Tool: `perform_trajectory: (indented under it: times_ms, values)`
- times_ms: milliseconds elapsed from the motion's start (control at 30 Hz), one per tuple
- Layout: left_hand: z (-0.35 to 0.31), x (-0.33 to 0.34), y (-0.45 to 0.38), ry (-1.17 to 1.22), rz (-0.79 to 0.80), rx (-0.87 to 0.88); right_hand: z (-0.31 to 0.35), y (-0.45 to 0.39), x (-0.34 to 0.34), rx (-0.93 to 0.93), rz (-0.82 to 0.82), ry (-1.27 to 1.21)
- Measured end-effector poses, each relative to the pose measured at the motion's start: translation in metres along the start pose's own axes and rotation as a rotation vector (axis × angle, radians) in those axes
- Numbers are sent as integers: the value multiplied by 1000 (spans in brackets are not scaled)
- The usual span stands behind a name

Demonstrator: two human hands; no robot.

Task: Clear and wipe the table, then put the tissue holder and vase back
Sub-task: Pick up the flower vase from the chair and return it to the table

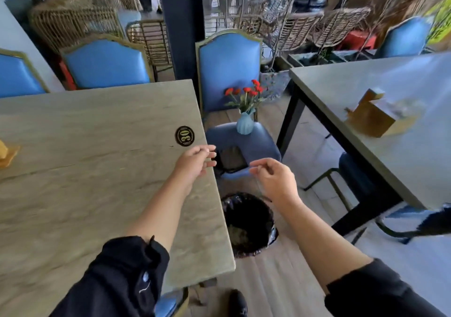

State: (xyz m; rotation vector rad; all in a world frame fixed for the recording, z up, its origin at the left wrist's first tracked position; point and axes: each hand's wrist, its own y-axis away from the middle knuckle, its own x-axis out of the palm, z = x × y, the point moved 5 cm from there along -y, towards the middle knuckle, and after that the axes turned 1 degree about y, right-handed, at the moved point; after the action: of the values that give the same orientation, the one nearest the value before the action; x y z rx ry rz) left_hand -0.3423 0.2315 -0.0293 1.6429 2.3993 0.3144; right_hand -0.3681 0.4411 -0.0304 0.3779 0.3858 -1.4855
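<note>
Head view: left hand (195,161) and right hand (273,177) both empty, fingers loosely spread, over table (97,145) edge; vase (245,122) on chair seat (263,143).

A single wide-angle view looks from the person's head, forward and steeply down; straight lines bow toward the frame's edges; the near table (102,170) fills the lower left close beneath the lens, both forearms reaching in from the bottom edge; a second table (380,92) and chairs (229,70) lie farther off, blurred.
</note>
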Motion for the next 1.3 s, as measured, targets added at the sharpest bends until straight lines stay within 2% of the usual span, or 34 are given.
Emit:
perform_trajectory:
  times_ms: [233,433,900,1000,1100,1300]
  values:
    - [-3,70,-94,83,-59,-69,-35,-121,-10,66,75,-67]
    - [12,113,-180,127,-150,-123,-75,-233,9,89,127,-35]
    - [135,196,-458,133,-391,-271,-236,-519,144,93,407,130]
    - [168,203,-504,91,-388,-291,-272,-558,182,122,453,148]
    - [192,208,-538,45,-361,-304,-294,-582,211,61,493,130]
    - [205,220,-564,-6,-245,-295,-317,-597,234,-5,495,75]
